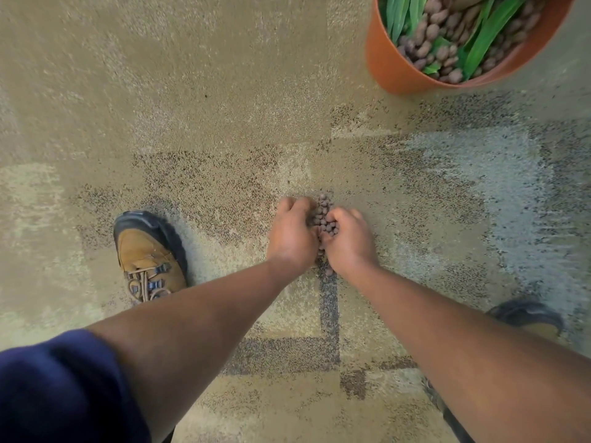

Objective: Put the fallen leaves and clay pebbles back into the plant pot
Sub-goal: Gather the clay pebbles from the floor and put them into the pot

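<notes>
While both cupped hands (321,236) gather clay pebbles (324,219), the plant pot (388,63) holds pebbles and leaves (486,43).

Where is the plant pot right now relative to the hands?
In the head view the plant pot stands on the carpet at the upper right, well beyond both hands, which cup clay pebbles near the centre.

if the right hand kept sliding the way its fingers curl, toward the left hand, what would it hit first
The right hand would first press into the pile of clay pebbles heaped on the carpet between both hands. Just beyond them is the left hand, cupped from the other side.
</notes>
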